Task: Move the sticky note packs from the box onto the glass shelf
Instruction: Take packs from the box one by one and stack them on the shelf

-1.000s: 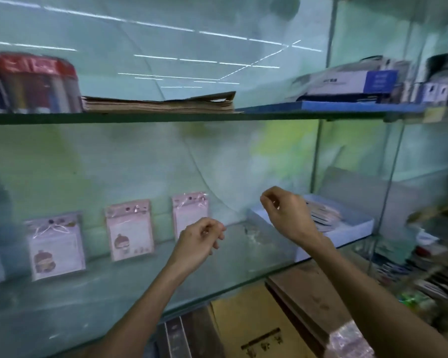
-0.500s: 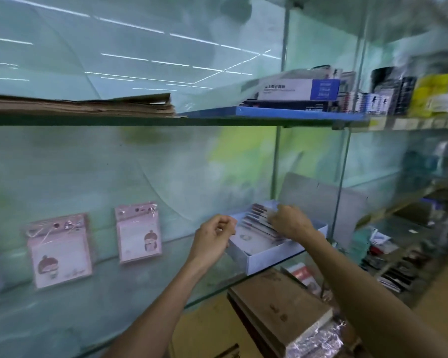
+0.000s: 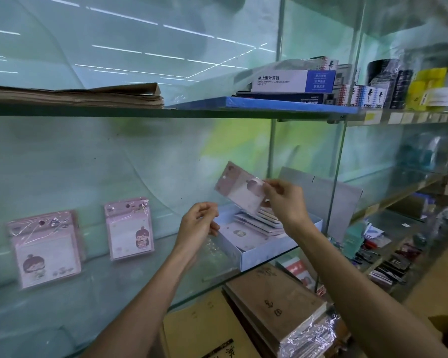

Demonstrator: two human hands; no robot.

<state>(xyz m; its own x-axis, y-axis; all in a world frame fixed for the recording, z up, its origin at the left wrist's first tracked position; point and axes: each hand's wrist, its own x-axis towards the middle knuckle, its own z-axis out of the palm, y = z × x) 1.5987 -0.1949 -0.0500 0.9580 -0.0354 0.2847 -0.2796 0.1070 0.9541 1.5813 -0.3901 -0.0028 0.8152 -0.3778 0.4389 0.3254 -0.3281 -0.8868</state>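
My right hand (image 3: 286,200) has its grip pinched on one sticky note pack (image 3: 239,188), thumb and fingertips clamped on its right edge, and it hangs tilted in the air just above the box (image 3: 259,254). Directly below that grip, the box sits at the right end of the glass shelf (image 3: 114,293), its lid standing up behind it, with more packs (image 3: 256,220) fanned and overlapping inside. My left hand (image 3: 198,224) hovers lower and to the left of the held pack, fingers loosely curled with thumb near forefinger, clamped on nothing I can see; it is just beside the box's left wall.

Well off to the left of both hands, two packs already lean upright against the back glass: the nearer leaning pack (image 3: 128,228) and the farther leaning pack (image 3: 45,248), apart from one another. The stretch of shelf between them and my left hand is bare. Above my grips runs an upper shelf (image 3: 217,113) carrying a stack of brown paper (image 3: 88,95) and a calculator carton (image 3: 295,81). A metal upright (image 3: 334,182) stands just right of the box.

The held pack is pale pink in glossy clear wrap, with a darker pink header band and a round cartoon figure, partly blurred.
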